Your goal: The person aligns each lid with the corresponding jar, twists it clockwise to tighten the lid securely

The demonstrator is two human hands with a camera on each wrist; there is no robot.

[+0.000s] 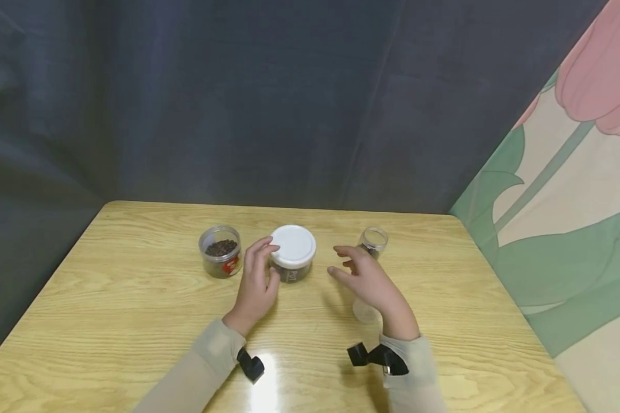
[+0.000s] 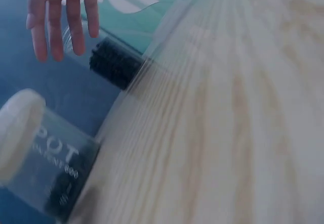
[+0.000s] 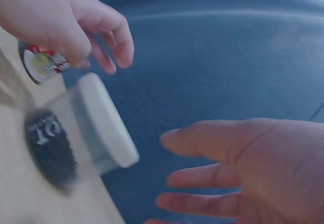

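A clear jar with a white lid stands at the middle of the table; in the left wrist view its side reads POT, with dark contents low inside the jar. My left hand is at its left side, fingers loosely bent; whether they touch the lid I cannot tell. To the right, my right hand hovers apart from the lidded jar, its fingers extended and holding nothing. Behind that hand is an open clear jar of dark contents, partly hidden.
Left of my left hand stands an open jar with dark brown grains and a red label. A translucent round lid lies near my right wrist, partly covered. A dark curtain hangs behind the table; a flower-patterned cloth is at right.
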